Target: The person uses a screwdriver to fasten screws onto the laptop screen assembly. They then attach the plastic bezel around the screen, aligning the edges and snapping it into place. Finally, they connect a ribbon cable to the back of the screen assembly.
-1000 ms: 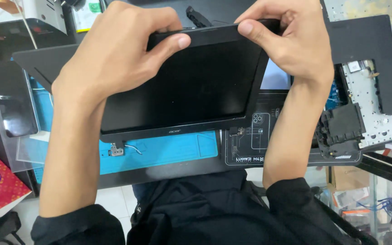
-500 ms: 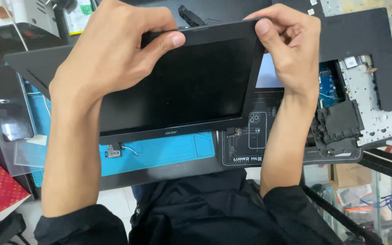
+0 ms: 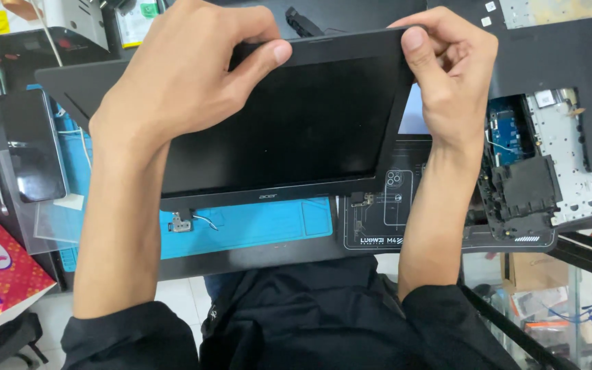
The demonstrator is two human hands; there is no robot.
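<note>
Gripping a detached laptop screen panel by its far top edge — left hand and right hand both pinch the bezel, thumbs on the front. Panel sits tilted above the blue work mat, hinges and cable dangling free; the stripped laptop base lies apart at right. No open container shows its contents.

One laptop screen, two mats (blue, black), one phone.
</note>
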